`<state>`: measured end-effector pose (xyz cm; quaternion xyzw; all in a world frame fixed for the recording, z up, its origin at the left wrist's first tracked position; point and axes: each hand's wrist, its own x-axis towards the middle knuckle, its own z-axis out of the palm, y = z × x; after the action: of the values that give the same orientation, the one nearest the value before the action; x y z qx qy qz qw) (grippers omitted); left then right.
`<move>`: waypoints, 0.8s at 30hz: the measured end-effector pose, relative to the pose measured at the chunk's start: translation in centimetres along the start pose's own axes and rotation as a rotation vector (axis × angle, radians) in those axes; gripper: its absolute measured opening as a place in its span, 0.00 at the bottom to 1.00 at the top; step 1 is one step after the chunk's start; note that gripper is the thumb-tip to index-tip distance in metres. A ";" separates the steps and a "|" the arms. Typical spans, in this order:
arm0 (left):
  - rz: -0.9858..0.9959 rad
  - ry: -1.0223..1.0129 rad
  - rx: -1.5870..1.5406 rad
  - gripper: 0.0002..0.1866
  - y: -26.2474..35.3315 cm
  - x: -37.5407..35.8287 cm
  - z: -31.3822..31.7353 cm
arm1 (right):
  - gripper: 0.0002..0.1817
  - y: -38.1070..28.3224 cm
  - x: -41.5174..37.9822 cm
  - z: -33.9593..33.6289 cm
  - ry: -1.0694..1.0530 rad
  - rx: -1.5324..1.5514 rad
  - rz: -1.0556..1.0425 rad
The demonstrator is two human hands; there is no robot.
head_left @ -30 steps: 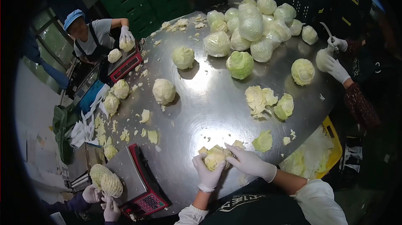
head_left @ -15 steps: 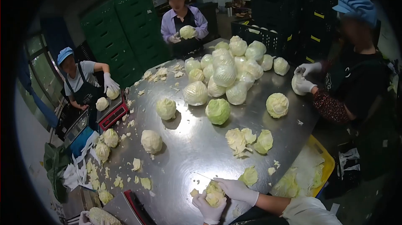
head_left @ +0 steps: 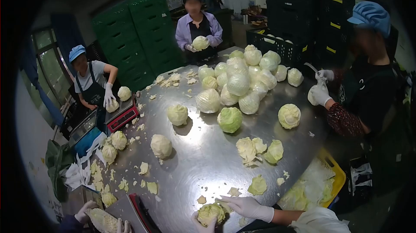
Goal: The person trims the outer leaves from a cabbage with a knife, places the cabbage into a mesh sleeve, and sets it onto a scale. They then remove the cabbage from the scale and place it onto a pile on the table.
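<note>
At the near edge of the table, my left hand is closed around a trimmed pale green cabbage from below and the left. My right hand is just right of the cabbage, fingers pointing left. It grips a knife whose thin blade showed earlier; the blade is hardly visible now. A cut bit of leaf lies under the right fingers. Small trimmings, one a cabbage scrap, lie on the steel just beyond my hands, and a loose outer leaf is farther right.
Wrapped cabbages are heaped on the steel table. A yellow crate of leaves stands at right. A red scale is at left. Co-workers stand around; one at right holds a knife. Another's hands hold a netted cabbage.
My left hand and the cabbage have moved left and down, apart from my right hand. The view has shifted slightly. The right co-worker's knife has come into view.
</note>
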<state>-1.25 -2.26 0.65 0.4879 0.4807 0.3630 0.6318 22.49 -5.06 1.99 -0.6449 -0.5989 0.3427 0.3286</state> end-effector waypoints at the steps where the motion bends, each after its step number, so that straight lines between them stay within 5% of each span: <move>1: 0.007 -0.004 -0.017 0.35 0.0 0.3 0.0 | 0.24 1.5 0.1 0.1 0.002 -0.008 -0.008; 5: 0.014 -0.040 -0.059 0.34 -0.2 1.4 -0.4 | 0.31 11.1 0.6 -4.4 0.301 0.305 0.481; 7: 0.028 -0.081 -0.059 0.34 -0.3 2.1 -0.2 | 0.37 7.3 -0.8 -9.3 0.525 -0.241 0.220; 8: 0.037 -0.112 -0.050 0.34 -0.5 2.5 0.3 | 0.37 5.7 -1.4 -9.8 0.524 -0.245 0.218; 10: 0.074 -0.185 -0.019 0.34 -0.9 3.4 1.8 | 0.41 2.5 -1.5 -9.5 0.507 -0.394 0.462; 12: 0.095 -0.219 -0.005 0.34 -1.1 3.8 3.1 | 0.44 0.7 -1.4 -7.6 0.372 -0.242 0.289; 15: 0.716 -0.092 0.914 0.31 2.2 3.3 5.9 | 0.42 1.6 -0.5 -3.2 0.125 -0.051 0.025; 17: 0.576 -0.271 0.785 0.30 2.0 3.6 5.9 | 0.39 1.2 0.3 -1.8 -0.216 0.037 0.073; 18: 0.742 -0.085 0.906 0.31 1.6 3.8 5.9 | 0.39 2.1 0.4 -1.1 -0.213 0.038 0.072; 24: 0.753 -0.143 0.908 0.35 1.9 3.7 5.8 | 0.28 4.7 2.0 -1.4 -0.172 0.047 -0.049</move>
<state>5.32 0.08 1.92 0.8695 0.3381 0.2865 0.2182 26.31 -3.36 -1.31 -0.5901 -0.6324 0.4027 0.2994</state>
